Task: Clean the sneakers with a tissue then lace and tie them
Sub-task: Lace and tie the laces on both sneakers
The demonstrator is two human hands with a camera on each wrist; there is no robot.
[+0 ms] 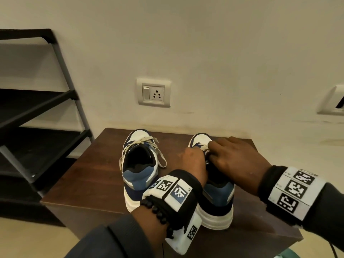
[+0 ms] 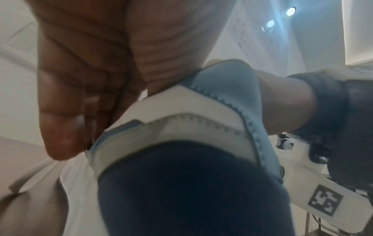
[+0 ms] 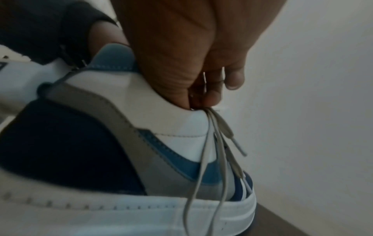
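Note:
Two white, blue and navy sneakers stand heels toward me on a dark wooden table [image 1: 89, 175]. The left sneaker [image 1: 138, 164] has cream laces loosely knotted over its tongue. Both hands are on the right sneaker [image 1: 217, 198]. My left hand [image 1: 200, 157] curls its fingers [image 2: 66, 121] tight against the shoe's eyelet edge, pinching there. My right hand [image 1: 212, 148] pinches the laces [image 3: 219, 151] at the top of the shoe, and their loose ends hang down its outer side. No tissue is in view.
A black shelf rack [image 1: 37, 108] stands left of the table. The wall behind the table carries a switch and socket plate [image 1: 153, 93], with another plate [image 1: 333, 103] at the far right. The table's front edge [image 1: 242, 244] runs just below my wrists.

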